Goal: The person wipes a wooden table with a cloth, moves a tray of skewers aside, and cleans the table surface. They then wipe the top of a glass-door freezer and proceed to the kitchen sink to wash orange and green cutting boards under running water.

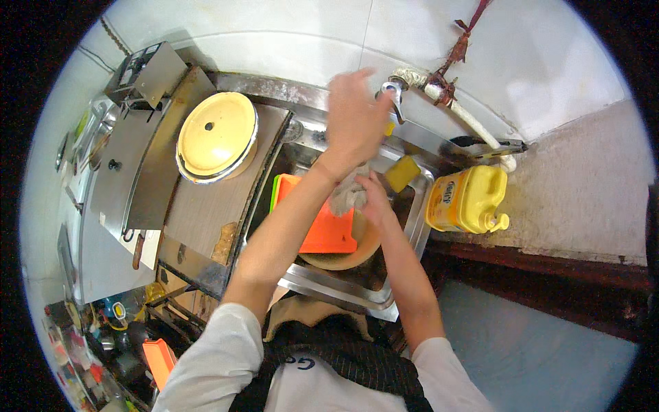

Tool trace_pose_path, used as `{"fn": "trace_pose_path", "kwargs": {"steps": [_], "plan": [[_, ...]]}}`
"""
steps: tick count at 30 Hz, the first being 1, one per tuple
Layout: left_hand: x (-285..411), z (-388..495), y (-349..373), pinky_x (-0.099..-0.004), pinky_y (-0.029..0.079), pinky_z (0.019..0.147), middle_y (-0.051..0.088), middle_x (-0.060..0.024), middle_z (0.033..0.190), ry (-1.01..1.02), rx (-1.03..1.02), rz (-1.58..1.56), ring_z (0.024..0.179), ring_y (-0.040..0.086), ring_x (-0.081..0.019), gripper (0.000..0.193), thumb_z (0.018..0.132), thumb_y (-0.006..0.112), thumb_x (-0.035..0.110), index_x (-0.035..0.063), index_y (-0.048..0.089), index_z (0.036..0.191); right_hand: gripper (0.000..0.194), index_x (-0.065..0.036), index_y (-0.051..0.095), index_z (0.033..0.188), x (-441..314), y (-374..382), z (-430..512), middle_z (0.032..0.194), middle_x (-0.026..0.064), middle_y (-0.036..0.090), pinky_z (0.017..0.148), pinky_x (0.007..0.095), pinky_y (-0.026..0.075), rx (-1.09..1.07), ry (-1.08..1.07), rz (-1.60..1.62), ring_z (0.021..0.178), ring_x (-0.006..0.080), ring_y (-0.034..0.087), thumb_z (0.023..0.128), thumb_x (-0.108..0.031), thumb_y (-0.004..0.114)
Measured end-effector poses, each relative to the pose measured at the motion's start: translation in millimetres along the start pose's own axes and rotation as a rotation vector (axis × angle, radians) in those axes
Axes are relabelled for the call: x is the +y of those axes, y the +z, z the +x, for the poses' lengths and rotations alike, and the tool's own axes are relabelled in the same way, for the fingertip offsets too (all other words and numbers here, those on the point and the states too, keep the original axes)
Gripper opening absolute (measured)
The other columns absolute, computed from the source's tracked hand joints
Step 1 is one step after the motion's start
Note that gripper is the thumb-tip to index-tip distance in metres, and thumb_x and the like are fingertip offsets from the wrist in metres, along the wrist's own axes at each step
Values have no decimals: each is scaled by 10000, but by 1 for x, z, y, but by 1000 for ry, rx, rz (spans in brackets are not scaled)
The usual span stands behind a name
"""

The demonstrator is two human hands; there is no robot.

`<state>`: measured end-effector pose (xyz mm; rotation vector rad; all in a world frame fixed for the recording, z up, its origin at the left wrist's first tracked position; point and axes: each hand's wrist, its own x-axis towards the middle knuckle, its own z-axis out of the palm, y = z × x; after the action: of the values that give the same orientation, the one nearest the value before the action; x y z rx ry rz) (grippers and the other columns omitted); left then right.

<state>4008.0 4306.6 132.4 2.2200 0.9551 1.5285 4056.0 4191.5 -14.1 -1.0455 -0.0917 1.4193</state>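
Observation:
My left hand [355, 121] is raised, blurred, beside the metal tap [395, 95] on the wall. Its fingers look spread, with nothing seen in them; whether it touches the tap I cannot tell. Lower down, my right hand [377, 202] grips a wet-looking grey cloth [349, 197] over the stainless steel sink [355, 294]. Beneath the cloth an orange plastic tray [329, 234] rests in a round beige basin [340, 262], partly covered by my left forearm. A green edge [274, 193] shows by the tray. A yellow sponge [402, 174] sits on the sink's far right side.
Right of the sink stands a yellow detergent jug [458, 201] on a ledge. A cream enamel pot with a lid [216, 139] occupies the left counter [201, 208], with a steel appliance [149, 74] behind it. A white pipe [476, 123] runs along the wall. An orange container [159, 360] is low at left.

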Motion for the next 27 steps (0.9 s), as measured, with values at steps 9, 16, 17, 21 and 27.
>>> {"fn": "trace_pose_path", "kwargs": {"steps": [9, 16, 17, 21, 27], "plan": [[-107, -173, -42, -374, 533, 770, 656, -86, 1076, -1668, -729, -1074, 900, 643, -187, 579, 948, 506, 494, 2, 526, 1253, 454, -47, 474, 1308, 4, -2, -6, 1207, 74, 573, 883, 379, 507, -152, 12, 74, 1074, 207, 581, 870, -59, 595], [-112, -172, -12, -340, 550, 785, 639, -97, 1091, -1402, -364, -867, 919, 640, -223, 496, 876, 630, 78, 17, 425, 1323, 480, -1, 503, 1269, 3, -21, -17, 1216, 94, 564, 880, 355, 508, 116, -65, -283, 1059, 233, 587, 799, 61, 576], [-112, -171, -9, -334, 544, 794, 638, -95, 1084, -1349, -304, -831, 918, 638, -222, 501, 859, 621, 28, 7, 419, 1317, 484, 2, 510, 1262, 3, -24, -21, 1212, 99, 563, 879, 348, 507, 108, -71, -216, 1053, 234, 589, 788, 72, 573], [-111, -164, 1, -316, 525, 805, 641, -97, 1063, -1375, -204, -798, 918, 630, -221, 508, 827, 569, -59, 36, 423, 1304, 464, -40, 523, 1246, 10, -38, -31, 1134, 110, 583, 758, 294, 498, 268, 88, -165, 986, 215, 598, 796, 74, 536], [-64, -151, 2, -375, 513, 813, 648, -173, 1036, -596, -587, -158, 932, 636, -317, 497, 775, 583, -37, 49, 475, 1253, 287, -56, 591, 1123, 52, -33, -3, 966, 33, 595, 649, 287, 487, 268, 59, 92, 724, 146, 573, 841, -9, 572]]}}
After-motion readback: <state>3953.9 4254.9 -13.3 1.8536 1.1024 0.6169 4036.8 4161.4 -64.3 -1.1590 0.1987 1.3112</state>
